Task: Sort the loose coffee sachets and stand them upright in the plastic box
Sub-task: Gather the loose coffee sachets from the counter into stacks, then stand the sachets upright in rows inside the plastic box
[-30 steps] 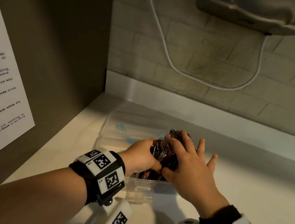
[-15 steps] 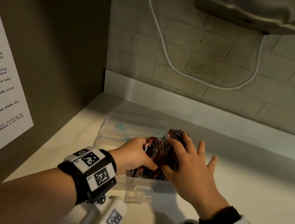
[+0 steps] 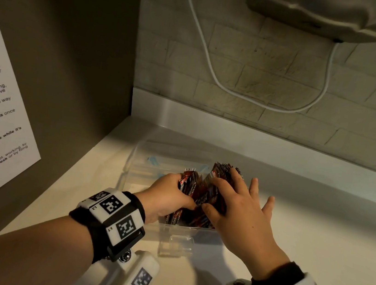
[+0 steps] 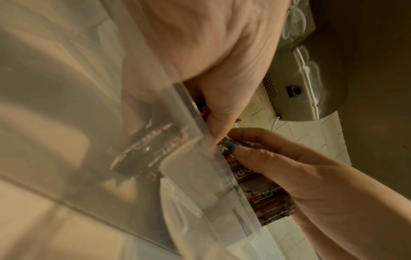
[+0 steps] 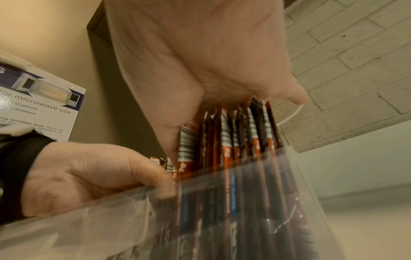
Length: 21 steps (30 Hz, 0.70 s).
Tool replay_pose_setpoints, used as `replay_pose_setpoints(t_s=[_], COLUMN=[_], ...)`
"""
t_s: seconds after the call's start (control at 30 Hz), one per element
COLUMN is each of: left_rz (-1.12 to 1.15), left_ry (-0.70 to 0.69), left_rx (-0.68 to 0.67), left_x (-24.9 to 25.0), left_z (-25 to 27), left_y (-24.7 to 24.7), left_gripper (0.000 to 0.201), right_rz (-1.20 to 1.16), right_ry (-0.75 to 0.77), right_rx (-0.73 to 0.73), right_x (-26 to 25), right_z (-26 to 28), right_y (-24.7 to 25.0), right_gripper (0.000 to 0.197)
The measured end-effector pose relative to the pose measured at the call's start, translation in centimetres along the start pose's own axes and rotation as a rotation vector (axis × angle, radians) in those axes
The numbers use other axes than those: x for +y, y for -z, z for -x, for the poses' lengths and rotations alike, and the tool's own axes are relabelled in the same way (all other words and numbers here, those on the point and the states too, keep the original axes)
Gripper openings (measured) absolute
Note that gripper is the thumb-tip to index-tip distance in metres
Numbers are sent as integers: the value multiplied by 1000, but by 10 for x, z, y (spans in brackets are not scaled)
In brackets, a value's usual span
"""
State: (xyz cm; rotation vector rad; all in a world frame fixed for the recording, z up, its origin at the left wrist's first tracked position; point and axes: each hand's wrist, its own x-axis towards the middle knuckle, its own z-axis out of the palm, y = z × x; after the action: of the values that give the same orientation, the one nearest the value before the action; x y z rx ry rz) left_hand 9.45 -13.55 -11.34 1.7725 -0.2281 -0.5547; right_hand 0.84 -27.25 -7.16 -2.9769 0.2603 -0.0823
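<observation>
Since a second before, both hands had eased the sachets lower into the box at twelve o'clock, my left hand pinching a few, my right hand gripping the upright bundle.

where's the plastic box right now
In the head view the plastic box sits on the counter near the left corner wall, below the looping white cable.
</observation>
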Motion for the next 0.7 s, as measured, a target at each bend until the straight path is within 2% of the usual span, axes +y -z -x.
replay_pose_setpoints(t_s=[0.2,0.7], left_rz=[26,54], left_ry=[19,29], left_rx=[-51,-70], left_x=[6,4], left_z=[3,7], left_y=[-7,2], left_gripper=[35,38], right_rz=[-9,-38], right_ry=[0,16], right_rx=[1,-15], right_x=[-2,-9], right_z=[0,8], right_y=[0,12], right_gripper=[54,68])
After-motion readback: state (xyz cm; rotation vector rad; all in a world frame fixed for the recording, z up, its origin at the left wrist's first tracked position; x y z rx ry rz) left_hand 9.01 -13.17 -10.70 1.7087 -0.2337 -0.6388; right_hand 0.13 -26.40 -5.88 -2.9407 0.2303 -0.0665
